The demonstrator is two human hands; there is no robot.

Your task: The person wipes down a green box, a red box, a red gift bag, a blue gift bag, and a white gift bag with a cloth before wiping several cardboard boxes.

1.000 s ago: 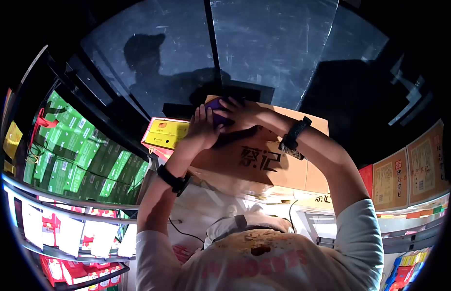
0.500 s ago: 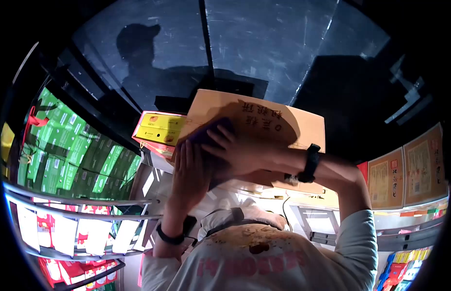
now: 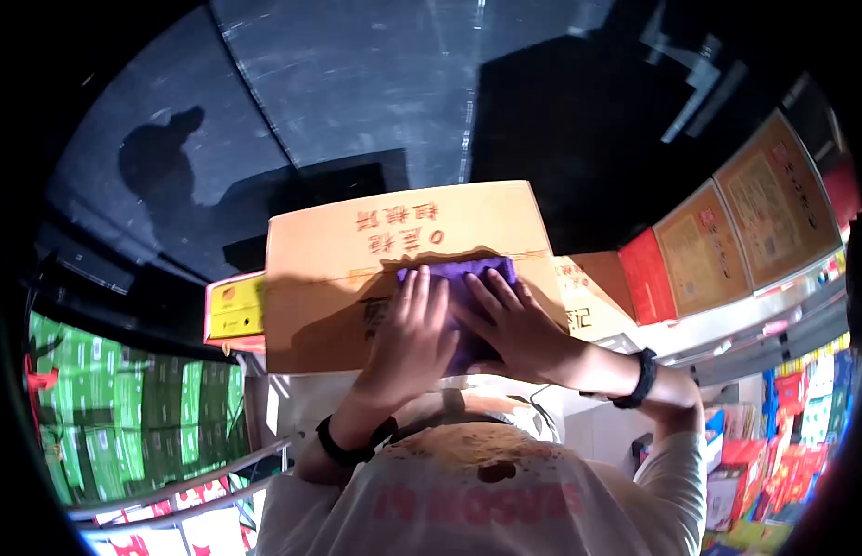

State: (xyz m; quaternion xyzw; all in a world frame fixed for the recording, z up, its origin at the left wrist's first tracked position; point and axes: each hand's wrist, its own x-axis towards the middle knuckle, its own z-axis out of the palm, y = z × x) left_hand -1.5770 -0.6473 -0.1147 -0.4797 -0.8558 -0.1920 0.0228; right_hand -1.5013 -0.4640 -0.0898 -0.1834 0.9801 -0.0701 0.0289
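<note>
A brown cardboard box with dark printed characters stands in front of me. Across the near half of its top lies a folded purple cloth. My left hand rests flat on the cloth's left part with its fingers stretched forward. On the right side, my right hand presses on the same cloth, fingers spread. Neither hand grips it; both palms hide much of the cloth. A black band circles each wrist.
Yellow boxes in a pink-edged carton sit left of the cardboard box. Stacked green boxes fill the left side. More brown cartons and a red panel stand at right. Colourful packages lie on the lower right. A dark wall rises behind.
Both hands and the purple cloth have moved from the box's left end to nearer its middle. The hands now lie side by side instead of close together. My view has turned right.
</note>
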